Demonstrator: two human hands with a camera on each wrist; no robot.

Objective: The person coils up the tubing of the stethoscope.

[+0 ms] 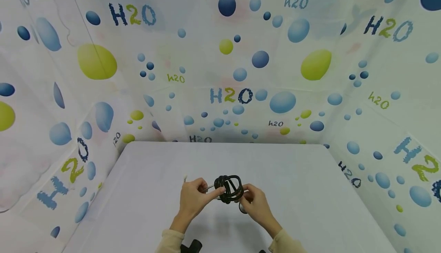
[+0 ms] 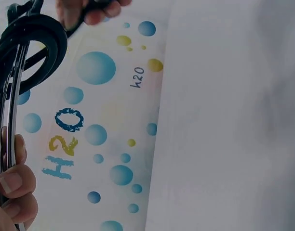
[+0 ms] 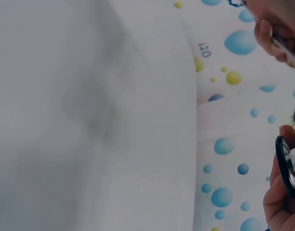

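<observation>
A stethoscope hangs above the white table, its black tubing (image 1: 225, 198) wound in several loops around its metal ear tubes (image 2: 12, 110). My left hand (image 1: 192, 200) grips the ear tubes, with the thumb reaching toward the coil; a pale ear tip (image 1: 185, 177) pokes out behind that hand. At the coil's right side, my right hand (image 1: 258, 207) pinches the tubing's end. The round chest piece (image 3: 284, 166) with a dark rim lies against the right fingers, partly cut off by the right wrist view's edge.
The white table (image 1: 155, 165) stretches under both hands. Walls of white cloth (image 1: 193, 46) printed with blue and green drops and H2O lettering enclose it at the back and sides. A black object (image 1: 191, 246) shows by the left sleeve at the bottom edge.
</observation>
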